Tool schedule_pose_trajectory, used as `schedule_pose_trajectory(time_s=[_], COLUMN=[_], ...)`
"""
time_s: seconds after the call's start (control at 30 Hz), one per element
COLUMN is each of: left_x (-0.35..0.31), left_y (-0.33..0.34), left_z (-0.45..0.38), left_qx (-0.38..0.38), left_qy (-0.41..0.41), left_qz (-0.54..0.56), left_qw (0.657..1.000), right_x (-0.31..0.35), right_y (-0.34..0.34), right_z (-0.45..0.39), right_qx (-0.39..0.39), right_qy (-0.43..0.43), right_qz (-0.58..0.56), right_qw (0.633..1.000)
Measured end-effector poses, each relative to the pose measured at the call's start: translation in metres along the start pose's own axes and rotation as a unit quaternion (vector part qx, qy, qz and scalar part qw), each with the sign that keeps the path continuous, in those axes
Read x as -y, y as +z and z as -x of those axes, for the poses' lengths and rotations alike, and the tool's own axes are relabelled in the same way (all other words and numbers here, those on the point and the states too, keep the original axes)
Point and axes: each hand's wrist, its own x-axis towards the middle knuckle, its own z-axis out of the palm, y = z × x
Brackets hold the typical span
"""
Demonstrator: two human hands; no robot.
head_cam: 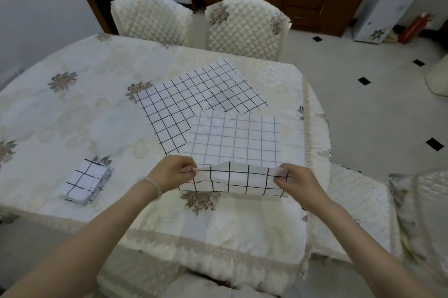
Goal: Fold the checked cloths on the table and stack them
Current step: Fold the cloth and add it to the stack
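A white cloth with a black check (236,142) lies near the table's front right, its near edge lifted and turned over. My left hand (173,173) pinches the left corner of that raised edge. My right hand (297,181) pinches the right corner. Behind it, partly under it, another checked cloth (194,96) lies spread flat and skewed. A small stack of folded checked cloths (84,181) sits at the front left of the table.
The table (72,108) wears a cream floral cover with a lace border. Two quilted chairs (244,26) stand at its far side. A cushioned seat (361,205) is close on my right. Tiled floor lies beyond the right edge.
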Motion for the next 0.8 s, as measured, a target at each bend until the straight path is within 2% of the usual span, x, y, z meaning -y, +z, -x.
schedule_pose_trajectory(time_s=[0.07, 0.13, 0.2, 0.23, 0.3, 0.33, 0.5, 0.7, 0.8], left_x=[0.007, 0.009, 0.020, 0.024, 0.031, 0.033, 0.031, 0.042, 0.048], left_y=[-0.013, -0.020, -0.018, -0.016, -0.004, 0.004, 0.020, 0.008, 0.007], left_z=[-0.009, -0.016, -0.023, -0.026, -0.030, -0.033, -0.048, -0.046, -0.039], left_qx=[-0.040, -0.081, -0.061, -0.028, 0.037, 0.044, -0.057, -0.033, -0.011], left_qy=[-0.051, -0.117, -0.172, -0.192, -0.215, -0.222, -0.233, -0.230, -0.214], left_qz=[0.104, 0.225, 0.364, 0.391, 0.332, 0.306, 0.330, 0.256, 0.266], left_qw=[0.992, 0.964, 0.913, 0.900, 0.918, 0.925, 0.913, 0.938, 0.940], right_x=[-0.005, -0.007, -0.005, -0.002, 0.002, 0.003, -0.007, -0.016, -0.025], right_y=[-0.010, -0.016, -0.019, -0.020, -0.022, -0.023, -0.004, 0.007, 0.010], right_z=[-0.010, -0.019, -0.029, -0.035, -0.048, -0.053, -0.058, -0.055, -0.052], right_qx=[-0.025, -0.062, -0.099, -0.116, -0.145, -0.149, -0.089, -0.125, -0.126], right_qy=[0.025, 0.050, 0.066, 0.073, 0.096, 0.102, 0.103, 0.074, 0.074], right_qz=[-0.041, -0.105, -0.178, -0.214, -0.266, -0.276, -0.193, -0.175, -0.169], right_qw=[0.999, 0.991, 0.977, 0.967, 0.948, 0.944, 0.972, 0.974, 0.975])
